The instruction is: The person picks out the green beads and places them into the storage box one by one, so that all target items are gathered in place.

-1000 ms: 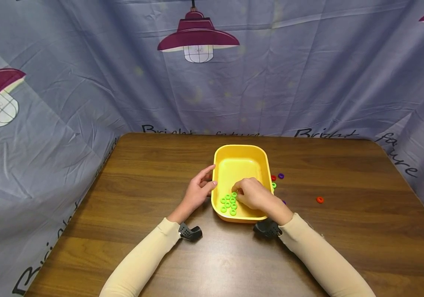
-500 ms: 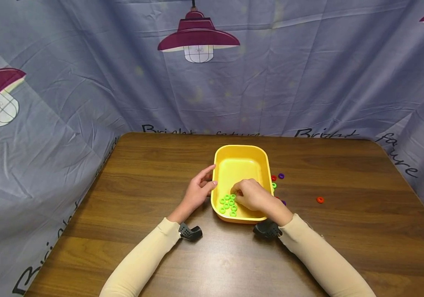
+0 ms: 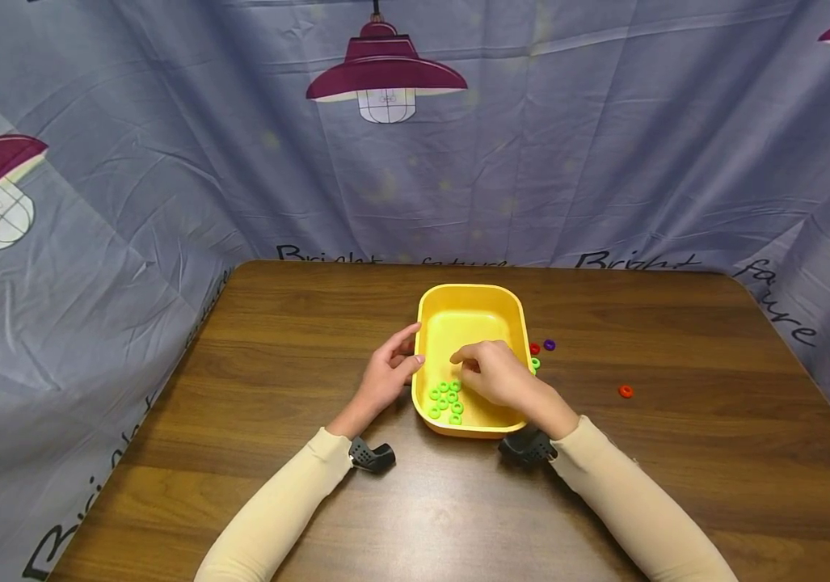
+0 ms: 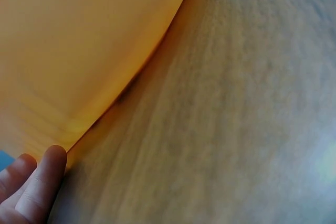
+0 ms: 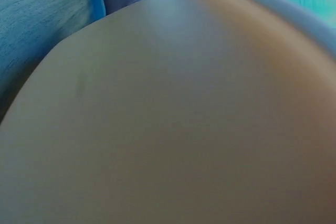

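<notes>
A yellow tub (image 3: 469, 301) stands on the table, and several small green rings (image 3: 443, 403) lie in its near left corner. At the tub's left side, my left hand (image 3: 385, 373) rests its fingertips on the wall and rim, its fingers loosely extended. The left wrist view shows fingertips (image 4: 44, 187) against the tub's outer wall (image 4: 79, 51). Over the inside of the tub, my right hand (image 3: 498, 373) hovers just beyond the rings, with index finger and thumb apart and nothing visible between them. The right wrist view is mostly filled by the tub's blurred outer wall (image 5: 168, 108).
Right of the tub lie a red ring (image 3: 534, 348), a purple ring (image 3: 549, 345) and a green ring (image 3: 535, 364) close to its wall. An orange ring (image 3: 626, 391) lies farther right on the wooden table (image 3: 691, 461). A printed curtain (image 3: 567, 162) hangs behind.
The green rings have shifted slightly toward the near left corner. My right hand has lifted away from them and its finger and thumb have spread. The left hand has stayed in place.
</notes>
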The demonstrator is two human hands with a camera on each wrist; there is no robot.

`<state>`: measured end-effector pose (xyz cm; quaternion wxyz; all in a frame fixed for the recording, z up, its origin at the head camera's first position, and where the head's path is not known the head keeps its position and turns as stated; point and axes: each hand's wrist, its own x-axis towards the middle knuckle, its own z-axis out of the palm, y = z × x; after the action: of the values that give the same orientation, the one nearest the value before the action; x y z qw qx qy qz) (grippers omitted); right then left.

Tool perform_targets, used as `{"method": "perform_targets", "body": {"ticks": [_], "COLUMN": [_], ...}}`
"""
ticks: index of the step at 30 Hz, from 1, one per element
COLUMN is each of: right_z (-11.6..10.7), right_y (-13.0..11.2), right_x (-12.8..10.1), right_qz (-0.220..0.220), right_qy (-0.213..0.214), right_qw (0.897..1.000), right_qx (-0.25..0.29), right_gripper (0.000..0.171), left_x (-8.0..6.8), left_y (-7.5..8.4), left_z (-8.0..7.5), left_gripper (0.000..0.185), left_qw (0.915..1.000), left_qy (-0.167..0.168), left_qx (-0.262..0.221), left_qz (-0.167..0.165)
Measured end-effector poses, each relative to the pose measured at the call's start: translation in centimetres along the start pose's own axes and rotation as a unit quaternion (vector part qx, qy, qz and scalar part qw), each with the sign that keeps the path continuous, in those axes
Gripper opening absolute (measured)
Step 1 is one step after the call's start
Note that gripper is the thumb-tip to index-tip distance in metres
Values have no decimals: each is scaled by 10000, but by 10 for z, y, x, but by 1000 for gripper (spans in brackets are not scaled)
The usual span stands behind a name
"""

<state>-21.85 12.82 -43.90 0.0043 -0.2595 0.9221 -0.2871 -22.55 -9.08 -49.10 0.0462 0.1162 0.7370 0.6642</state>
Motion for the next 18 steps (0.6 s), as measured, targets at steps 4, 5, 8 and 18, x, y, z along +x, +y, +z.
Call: {"method": "perform_targets", "body": {"ticks": [4,5,8,18], "right_z": [-13,-18,-33,-70], "right_y": [0,-1,1,33], "right_x": [-1,-2,-5,-27], "right_qz": [47,83,161,891], "right_qy": [203,284,617,1203], "right_qw": [9996,9994,9976,9875], "right_qx": [168,199,280,490], "right_gripper": [19,18,19,23], "left_x": [0,0,0,-1], "left_y": [0,0,0,1], "left_z": [-1,-1,-1,-1], "left_gripper": [56,56,57,56], "left_qw": [10000,10000,10000,9999], "left_qy": [33,45,59,66], "left_qx": [3,0,-21,69], "left_qz": [4,14,57,53]}}
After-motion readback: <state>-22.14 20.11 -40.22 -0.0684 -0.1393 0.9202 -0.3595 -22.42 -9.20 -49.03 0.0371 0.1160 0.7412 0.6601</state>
